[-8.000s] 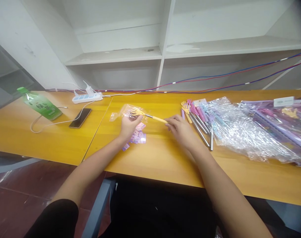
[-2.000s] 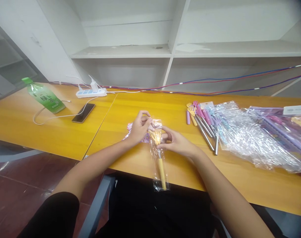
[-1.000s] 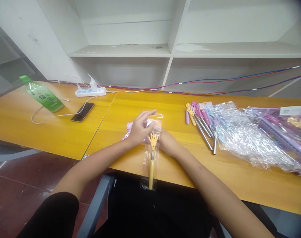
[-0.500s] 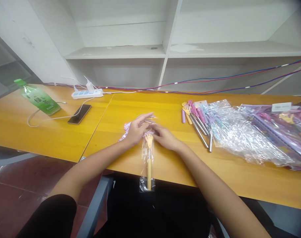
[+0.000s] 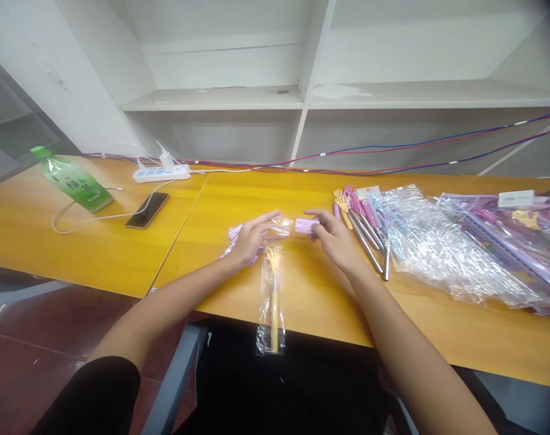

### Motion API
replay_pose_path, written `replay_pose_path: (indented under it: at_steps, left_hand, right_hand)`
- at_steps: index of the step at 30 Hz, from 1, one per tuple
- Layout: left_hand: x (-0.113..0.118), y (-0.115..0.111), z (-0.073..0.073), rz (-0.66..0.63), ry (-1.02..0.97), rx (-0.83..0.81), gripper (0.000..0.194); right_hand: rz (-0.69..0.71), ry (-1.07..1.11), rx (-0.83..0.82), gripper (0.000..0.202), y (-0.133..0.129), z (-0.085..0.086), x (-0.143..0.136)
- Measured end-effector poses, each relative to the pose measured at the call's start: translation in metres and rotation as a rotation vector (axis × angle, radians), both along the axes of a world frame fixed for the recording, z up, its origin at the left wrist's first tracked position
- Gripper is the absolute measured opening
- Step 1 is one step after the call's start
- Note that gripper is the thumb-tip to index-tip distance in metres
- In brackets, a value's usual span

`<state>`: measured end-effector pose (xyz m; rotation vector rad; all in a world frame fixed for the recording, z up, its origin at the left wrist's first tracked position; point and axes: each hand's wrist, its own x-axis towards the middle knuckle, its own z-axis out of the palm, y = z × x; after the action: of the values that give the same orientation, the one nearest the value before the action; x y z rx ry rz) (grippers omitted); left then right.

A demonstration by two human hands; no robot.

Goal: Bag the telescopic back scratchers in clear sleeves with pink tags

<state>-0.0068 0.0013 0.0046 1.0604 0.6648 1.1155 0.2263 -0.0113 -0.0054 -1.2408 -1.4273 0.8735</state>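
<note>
White open shelving (image 5: 229, 99) behind a yellow wooden tabletop (image 5: 311, 290), above a dark red floor (image 5: 34, 338).
Through the head camera I see an upright divider (image 5: 310, 66) splitting the shelves into bays, with a pale worn patch on the right-hand board and a scuffed white side panel (image 5: 60, 66) on my left. Blue and red cables (image 5: 374, 149) run across the lower bays. A seam (image 5: 175, 235) crosses the tabletop, a grey-blue chair arm (image 5: 172, 380) stands below its front edge, and pale light puts a sheen on the floor at left.
</note>
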Motion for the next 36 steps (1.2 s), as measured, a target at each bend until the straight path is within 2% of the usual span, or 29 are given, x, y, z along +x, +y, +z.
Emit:
replay_pose_path:
  at_steps: [7, 12, 16, 22, 28, 32, 36]
  left_hand:
    - [0.000, 0.004, -0.004, -0.070, -0.045, -0.018, 0.040]
    - [-0.001, 0.007, -0.008, -0.108, -0.027, -0.016, 0.033]
    - [0.000, 0.007, -0.012, -0.074, 0.051, 0.011, 0.039]
    - [0.003, 0.008, -0.014, -0.107, -0.007, 0.003, 0.040]
    - [0.003, 0.008, -0.014, -0.074, -0.022, -0.016, 0.026]
    - [0.001, 0.005, -0.008, -0.086, 0.005, 0.005, 0.040]
    - [0.000, 0.003, -0.003, -0.036, 0.007, -0.049, 0.049]
  right_hand:
    - [-0.089, 0.042, 0.139, 0.032, -0.005, 0.007, -0.009]
    - [-0.035, 0.069, 0.113, 0.038, -0.009, 0.009, -0.015]
    - [-0.034, 0.057, 0.091, 0.041, -0.011, 0.011, -0.017]
    - [0.011, 0.137, 0.083, 0.046, -0.012, 0.008, -0.022]
    - [0.011, -0.050, 0.156, 0.042, -0.012, 0.002, -0.022]
    - [0.016, -0.198, 0.263, 0.031, -0.013, 0.003, -0.018]
    - [0.060, -0.254, 0.284, 0.031, -0.014, 0.005, -0.017]
